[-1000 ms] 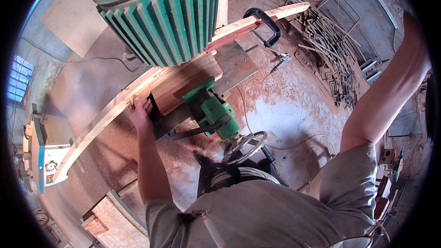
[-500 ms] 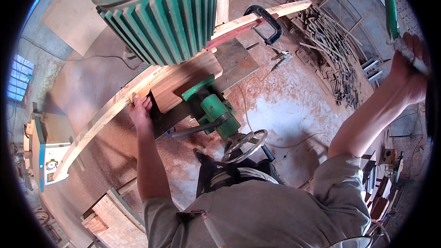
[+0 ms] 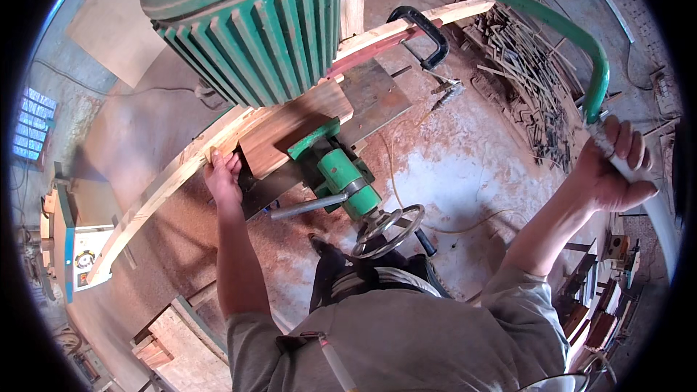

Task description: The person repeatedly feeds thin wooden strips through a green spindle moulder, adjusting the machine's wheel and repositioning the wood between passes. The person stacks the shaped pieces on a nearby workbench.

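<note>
Gripping the pale sleeve of a bent green lever [image 3: 599, 65] with the right hand [image 3: 616, 165], fingers closed round it. Touching a curved wooden beam [image 3: 163, 183] with the fingers of the left hand [image 3: 225, 178]; cannot tell whether pinching it. Seeing the beam pass beneath a ribbed green motor [image 3: 247, 36] and well beyond the worktop's [image 3: 377, 98] right edge, with a black C-clamp [image 3: 439, 43] round it near the far right corner.

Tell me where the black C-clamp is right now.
In the head view, the black C-clamp is right of centre near the top, straddling the far right part of the curved wooden beam, right of the green ribbed motor.
</note>
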